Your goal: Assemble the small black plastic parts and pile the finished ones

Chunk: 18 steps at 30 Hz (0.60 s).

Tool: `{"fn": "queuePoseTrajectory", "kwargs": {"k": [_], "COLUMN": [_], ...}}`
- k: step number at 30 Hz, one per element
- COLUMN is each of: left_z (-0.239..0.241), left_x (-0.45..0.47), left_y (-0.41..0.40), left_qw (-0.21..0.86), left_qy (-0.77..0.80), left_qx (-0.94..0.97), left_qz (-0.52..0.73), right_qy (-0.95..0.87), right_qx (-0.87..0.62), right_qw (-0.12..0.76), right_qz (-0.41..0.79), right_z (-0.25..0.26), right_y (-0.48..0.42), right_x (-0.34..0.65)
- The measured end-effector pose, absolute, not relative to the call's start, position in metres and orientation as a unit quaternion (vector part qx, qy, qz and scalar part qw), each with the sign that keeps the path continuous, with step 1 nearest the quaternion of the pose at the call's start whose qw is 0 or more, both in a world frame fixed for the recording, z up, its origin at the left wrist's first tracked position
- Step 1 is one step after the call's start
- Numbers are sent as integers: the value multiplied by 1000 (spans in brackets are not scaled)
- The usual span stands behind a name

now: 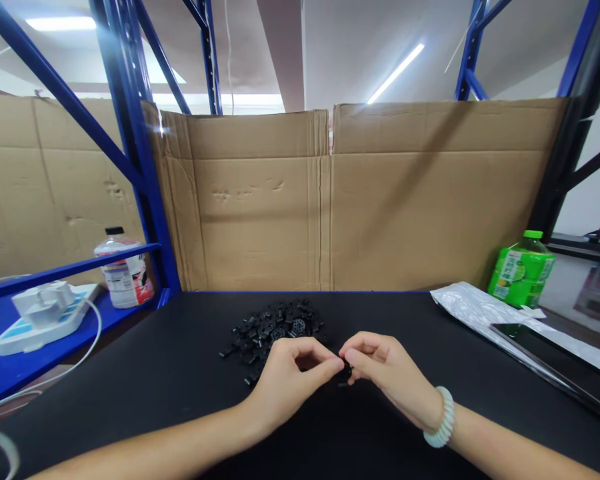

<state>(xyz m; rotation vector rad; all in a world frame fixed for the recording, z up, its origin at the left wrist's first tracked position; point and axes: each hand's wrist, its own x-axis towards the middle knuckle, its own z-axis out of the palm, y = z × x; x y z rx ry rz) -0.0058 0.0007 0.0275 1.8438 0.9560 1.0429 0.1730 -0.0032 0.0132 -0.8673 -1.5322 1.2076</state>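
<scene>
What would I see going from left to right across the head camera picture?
White gadget on the blue shelf → black-capped bottle → pile of black parts → right hand pinching a small black part → green bottle.

Parts pile [275, 332] on table [155, 377], bottle [523, 270] far right, cardboard [330, 200] behind

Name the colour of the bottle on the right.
Green bottle, best seen in the head view.

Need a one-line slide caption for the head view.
Left hand and right hand pinch a small black part over the black table, a pile of black parts just behind.
</scene>
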Motion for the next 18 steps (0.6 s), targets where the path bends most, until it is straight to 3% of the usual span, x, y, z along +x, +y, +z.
{"fn": "queuePoseTrajectory", "kwargs": {"k": [18], "left_z": [24], "left_x": [-3], "left_y": [-4], "left_qw": [395], "left_qy": [387], "left_qx": [723], "left_qz": [414], "right_qy": [-685], "right_qx": [-409], "right_qw": [492], "right_qz": [349], "right_z": [13], "right_y": [-17], "right_x": [170]}}
